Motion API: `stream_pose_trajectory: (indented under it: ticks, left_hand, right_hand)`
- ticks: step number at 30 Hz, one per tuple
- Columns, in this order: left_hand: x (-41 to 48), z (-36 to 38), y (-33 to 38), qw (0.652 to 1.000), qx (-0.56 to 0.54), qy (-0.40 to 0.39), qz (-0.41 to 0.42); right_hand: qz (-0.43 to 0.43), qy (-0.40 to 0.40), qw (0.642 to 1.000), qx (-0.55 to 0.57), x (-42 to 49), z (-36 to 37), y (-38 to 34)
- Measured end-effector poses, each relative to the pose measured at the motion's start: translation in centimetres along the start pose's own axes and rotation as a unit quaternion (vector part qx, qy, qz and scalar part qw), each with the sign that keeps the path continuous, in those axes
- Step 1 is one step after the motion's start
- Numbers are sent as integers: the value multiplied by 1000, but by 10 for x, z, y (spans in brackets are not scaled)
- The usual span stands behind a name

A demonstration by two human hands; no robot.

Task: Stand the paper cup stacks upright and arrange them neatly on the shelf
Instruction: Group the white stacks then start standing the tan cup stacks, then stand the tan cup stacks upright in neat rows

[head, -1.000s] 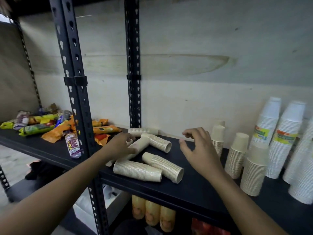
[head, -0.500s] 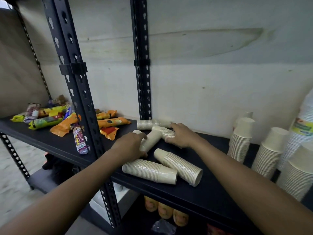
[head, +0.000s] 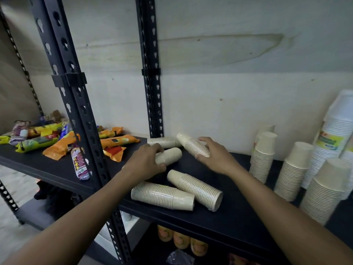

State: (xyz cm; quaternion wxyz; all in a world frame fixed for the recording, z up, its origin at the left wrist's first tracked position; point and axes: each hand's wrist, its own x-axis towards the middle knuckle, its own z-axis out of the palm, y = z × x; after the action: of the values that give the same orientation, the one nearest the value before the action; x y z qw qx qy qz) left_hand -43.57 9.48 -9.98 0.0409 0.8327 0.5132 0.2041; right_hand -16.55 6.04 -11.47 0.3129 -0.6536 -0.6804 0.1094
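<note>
Several beige paper cup stacks lie on their sides on the black shelf (head: 238, 222). My left hand (head: 145, 163) grips one short lying stack (head: 170, 154). My right hand (head: 214, 153) holds another stack (head: 191, 144), tilted with its closed end raised toward the wall. A third stack (head: 164, 141) lies behind them against the wall. Two longer stacks (head: 162, 196) (head: 196, 188) lie near the shelf's front edge. Upright beige stacks (head: 264, 155) (head: 294, 169) (head: 324, 190) stand to the right.
Black slotted uprights (head: 76, 111) (head: 152, 83) rise at the left and the middle. Colourful snack packets (head: 57, 142) cover the left shelf. Tall white cup stacks with labels (head: 332, 138) stand at the far right. Orange bottles (head: 179, 240) sit on the shelf below.
My right hand has taken hold of one lying stack and tipped its closed end up, apart from the stack in my left hand. The view has swung slightly left.
</note>
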Motion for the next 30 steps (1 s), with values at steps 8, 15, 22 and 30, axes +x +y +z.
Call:
stream_pose_trajectory:
  ticks: [8,15,22,30]
  left_hand:
    - [18,-28,16,995,-76,54,17]
    - [48,-46,65,983,-166,72,30]
    - [86,-13,115,939,-341,35,1]
    - [121,48,160,924,-383,-2,4]
  right_hand:
    - [-1,78,997,11,-23,-43,-14]
    - [-2,174,983,59,-59,-70,-26]
    - [18,257,960,111,-112,-68,-2]
    - [42,246,959,137,-140,-40,31]
